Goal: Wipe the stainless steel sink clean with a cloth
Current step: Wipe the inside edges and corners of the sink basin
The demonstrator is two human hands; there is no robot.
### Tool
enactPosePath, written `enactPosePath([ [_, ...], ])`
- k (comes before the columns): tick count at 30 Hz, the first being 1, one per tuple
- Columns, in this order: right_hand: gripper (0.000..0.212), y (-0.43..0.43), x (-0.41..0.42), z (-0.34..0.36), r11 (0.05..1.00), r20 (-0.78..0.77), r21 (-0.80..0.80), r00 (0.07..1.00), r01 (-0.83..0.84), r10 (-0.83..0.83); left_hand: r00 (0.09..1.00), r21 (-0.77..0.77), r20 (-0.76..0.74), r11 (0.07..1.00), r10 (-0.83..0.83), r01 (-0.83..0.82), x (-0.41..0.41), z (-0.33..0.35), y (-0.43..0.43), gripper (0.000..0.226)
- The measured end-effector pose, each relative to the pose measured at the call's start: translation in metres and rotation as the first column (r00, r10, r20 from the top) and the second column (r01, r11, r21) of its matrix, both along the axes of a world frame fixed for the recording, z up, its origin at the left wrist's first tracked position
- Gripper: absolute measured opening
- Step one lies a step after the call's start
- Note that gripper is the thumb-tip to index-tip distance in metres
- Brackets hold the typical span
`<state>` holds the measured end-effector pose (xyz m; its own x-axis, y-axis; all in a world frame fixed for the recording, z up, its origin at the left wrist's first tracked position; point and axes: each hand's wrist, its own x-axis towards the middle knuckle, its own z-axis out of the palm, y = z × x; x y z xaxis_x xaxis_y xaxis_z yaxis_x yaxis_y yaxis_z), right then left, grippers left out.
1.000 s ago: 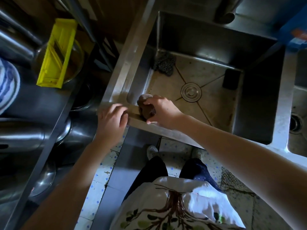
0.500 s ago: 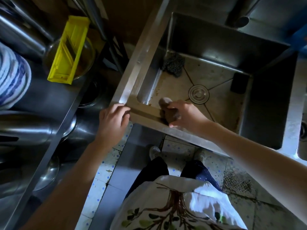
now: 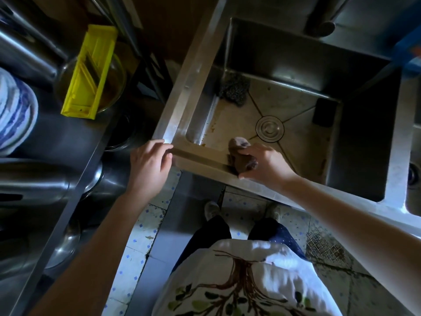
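Stainless steel sink [image 3: 189, 94], with its near rim as the landmark: the brown cloth [image 3: 242, 159] lies bunched right on that rim, pressed against the metal, its pale end poking over the inner edge toward the basin. The right hand [image 3: 265, 164] is closed around the cloth from the basin side, fingers curled over its top and thumb underneath at the rim's outer edge, so the cloth sits just left of the palm. The left hand [image 3: 149, 164] rests at the rim's left corner, fingers loosely spread and flat on the steel, holding nothing, well apart from the cloth. Beyond the rim, on the stained basin floor, the round drain cover [image 3: 270, 128] sits just past the cloth. A steel scourer [image 3: 233, 88] lies in the far left corner, and a dark block [image 3: 323, 112] stands against the right wall.
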<state>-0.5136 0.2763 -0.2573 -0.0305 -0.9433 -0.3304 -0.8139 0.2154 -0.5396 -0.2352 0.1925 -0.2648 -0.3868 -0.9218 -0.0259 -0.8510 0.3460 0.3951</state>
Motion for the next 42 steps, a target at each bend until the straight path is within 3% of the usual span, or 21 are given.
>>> enactPosePath([
  [6,0.071,-0.061,0.066,-0.007,0.988,0.021,-0.078,0.991,-0.131,0.133,0.998,0.023,0.037,0.998,0.050,-0.051,0.017,0.009,-0.004,0.032],
  [12,0.069,-0.070,0.077,-0.009,0.991,0.030,-0.050,0.991,-0.127,0.128,0.999,0.039,0.033,0.999,0.028,-0.030,0.018,0.010,-0.001,0.034],
  [18,0.065,-0.013,0.019,-0.005,0.999,0.027,-0.024,0.999,0.028,-0.027,0.999,0.017,0.000,0.999,-0.049,0.049,-0.002,0.003,0.006,0.021],
  [28,0.069,0.076,-0.060,0.002,0.959,-0.107,-0.011,0.954,0.282,-0.281,0.984,0.110,-0.025,0.978,-0.176,0.178,-0.059,0.006,0.020,0.024],
  [42,0.054,0.135,-0.115,-0.002,0.886,-0.162,-0.076,0.871,0.458,-0.464,0.941,0.195,-0.053,0.920,-0.335,0.339,-0.128,0.007,0.038,0.026],
])
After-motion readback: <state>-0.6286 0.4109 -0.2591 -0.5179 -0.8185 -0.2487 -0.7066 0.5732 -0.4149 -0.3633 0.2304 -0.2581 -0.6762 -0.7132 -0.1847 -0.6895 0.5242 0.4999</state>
